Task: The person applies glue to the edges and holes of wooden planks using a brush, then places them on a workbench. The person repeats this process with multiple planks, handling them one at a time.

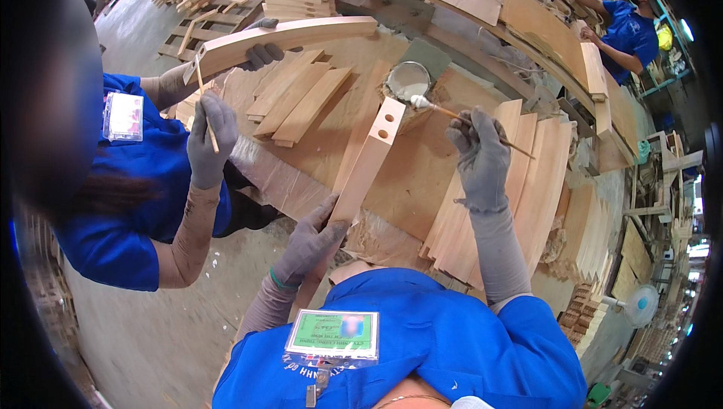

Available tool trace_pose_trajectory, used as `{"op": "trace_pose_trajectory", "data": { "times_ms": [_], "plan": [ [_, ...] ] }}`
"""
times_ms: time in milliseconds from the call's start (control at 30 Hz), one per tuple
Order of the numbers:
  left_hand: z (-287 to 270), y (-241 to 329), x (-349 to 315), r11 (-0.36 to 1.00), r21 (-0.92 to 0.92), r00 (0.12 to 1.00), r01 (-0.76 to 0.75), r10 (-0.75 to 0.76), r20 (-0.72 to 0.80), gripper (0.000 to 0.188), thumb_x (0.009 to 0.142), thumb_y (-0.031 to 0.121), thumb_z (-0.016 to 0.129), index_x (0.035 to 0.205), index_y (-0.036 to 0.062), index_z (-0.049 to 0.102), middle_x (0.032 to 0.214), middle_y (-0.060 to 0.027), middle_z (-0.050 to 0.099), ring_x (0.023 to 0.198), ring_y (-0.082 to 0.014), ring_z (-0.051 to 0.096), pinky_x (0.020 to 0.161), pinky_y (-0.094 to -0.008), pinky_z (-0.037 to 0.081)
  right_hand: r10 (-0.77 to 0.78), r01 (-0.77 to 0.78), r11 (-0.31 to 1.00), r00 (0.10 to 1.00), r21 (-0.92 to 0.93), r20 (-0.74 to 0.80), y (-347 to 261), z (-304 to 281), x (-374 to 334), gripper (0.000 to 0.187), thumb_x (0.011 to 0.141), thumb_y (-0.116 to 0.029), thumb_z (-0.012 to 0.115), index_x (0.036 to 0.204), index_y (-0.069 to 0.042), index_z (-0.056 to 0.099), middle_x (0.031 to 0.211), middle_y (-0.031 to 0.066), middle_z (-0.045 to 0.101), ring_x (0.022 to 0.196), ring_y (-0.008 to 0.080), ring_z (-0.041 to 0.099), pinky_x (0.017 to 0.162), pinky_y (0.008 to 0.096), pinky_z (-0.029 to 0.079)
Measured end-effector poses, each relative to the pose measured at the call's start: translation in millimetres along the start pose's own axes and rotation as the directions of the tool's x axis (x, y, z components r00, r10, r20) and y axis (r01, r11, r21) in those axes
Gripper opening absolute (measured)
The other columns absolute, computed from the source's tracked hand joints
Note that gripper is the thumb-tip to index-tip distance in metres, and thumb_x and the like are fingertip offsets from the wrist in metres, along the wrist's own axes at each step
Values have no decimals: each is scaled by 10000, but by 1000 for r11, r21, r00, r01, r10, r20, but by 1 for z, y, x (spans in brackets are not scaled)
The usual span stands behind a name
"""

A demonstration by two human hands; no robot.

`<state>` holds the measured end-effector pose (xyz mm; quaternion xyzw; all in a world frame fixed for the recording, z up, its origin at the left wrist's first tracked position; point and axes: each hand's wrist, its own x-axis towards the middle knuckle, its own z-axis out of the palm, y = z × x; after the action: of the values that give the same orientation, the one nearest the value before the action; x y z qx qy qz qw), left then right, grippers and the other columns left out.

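Observation:
My left hand (311, 240), in a grey glove, is wrapped round a long wooden piece (361, 160). The piece slants away from me, and its far end has two round holes. Between the gloved fingers of my right hand (480, 157) is a thin wooden stick (446, 112), its tip coated in a white, glue-like blob. That tip hangs just right of the holed end, apart from it. Behind it stands a round container (407, 80) of white paste. What lies inside the holes cannot be made out.
At left a co-worker in blue (143, 198) holds a stick and another wooden piece (286, 38). Wooden boards (312, 104) lie on the worktable (403, 198); more boards (538, 183) are stacked at right. Another person (629, 32) works beyond, and a fan (640, 303) stands lower right.

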<state>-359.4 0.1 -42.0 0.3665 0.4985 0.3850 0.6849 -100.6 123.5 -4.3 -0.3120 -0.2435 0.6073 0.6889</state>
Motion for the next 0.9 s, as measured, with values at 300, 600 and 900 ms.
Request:
{"op": "trace_pose_trajectory", "data": {
  "times_ms": [300, 600, 900],
  "plan": [
    [14, 5, -15, 998, 12, 987, -64, 61, 151, 564, 869, 131, 579, 1366, -24, 363, 1056, -28, 544, 858, -74, 497, 748, -203, 429, -103, 102, 993, 995, -60, -11, -13, 7, -46, 85, 894, -72, 577, 832, -27, 541, 873, 130, 641, 766, 205, 670, 680, 305, 604],
    [18, 2, -31, 995, 29, 978, -91, 84, 192, 613, 849, 138, 607, 1374, -33, 343, 1191, -60, 513, 1034, -112, 477, 896, -234, 395, -125, 127, 992, 991, -27, 57, -26, 2, -66, 53, 881, 35, 531, 903, -8, 552, 1013, 167, 623, 905, 236, 646, 828, 346, 568],
    [19, -3, -40, 989, 77, 972, -129, 111, 208, 592, 859, 131, 597, 1374, -25, 351, 1150, -52, 538, 948, -93, 506, 823, -216, 430, -93, 103, 994, 980, -44, 175, -32, -2, -86, 129, 840, 98, 514, 911, -6, 542, 1057, 172, 601, 961, 254, 622, 897, 379, 530]
  ]
}}
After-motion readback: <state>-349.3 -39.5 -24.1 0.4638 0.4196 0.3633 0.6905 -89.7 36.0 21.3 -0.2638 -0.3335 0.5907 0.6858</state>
